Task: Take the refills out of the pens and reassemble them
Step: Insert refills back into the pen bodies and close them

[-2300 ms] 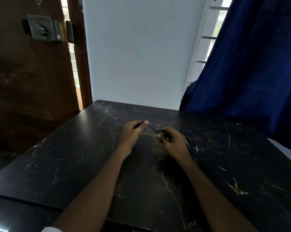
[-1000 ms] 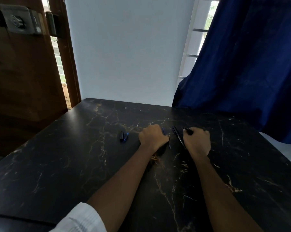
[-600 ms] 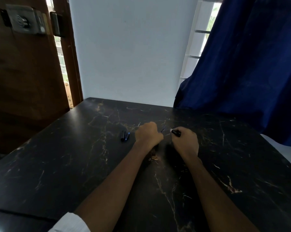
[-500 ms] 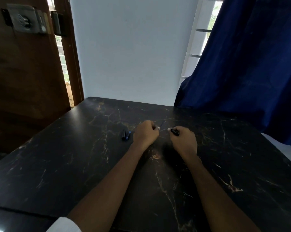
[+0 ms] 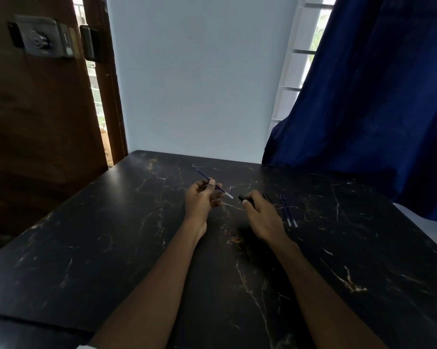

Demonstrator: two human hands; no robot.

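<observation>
Pinches a thin blue refill (image 5: pixel 223 191) between the thumb and curled fingers of the left hand (image 5: pixel 201 201), lifted just above the black marble table (image 5: pixel 111 248); holds it slanted, far end up and away toward the wall, clear tip down and to the right, aimed at the other hand.

Grips a black pen barrel (image 5: pixel 242 197) in the right hand (image 5: pixel 262 217), fingers curled round it, only the blunt end showing past the thumb; cannot tell how much of it lies hidden in the palm. Between refill tip and barrel end, a small gap: near, not touching.

Flat on the table to the right of the right hand: two more blue refills (image 5: pixel 287 212), side by side and almost touching, pale tips toward the near edge; just beyond the knuckles, some dark slender pieces (image 5: pixel 265 196), too dim to tell apart or count.

Both forearms bare, reaching in over the table from its near edge.

Behind the table, a pale wall (image 5: pixel 199 84); at far left, a brown wooden door (image 5: pixel 36 122) with a metal lock (image 5: pixel 45 40), ajar, daylight in the gap; at right, a deep blue curtain (image 5: pixel 375 109) drawn over part of a white-barred window (image 5: pixel 303 59).
</observation>
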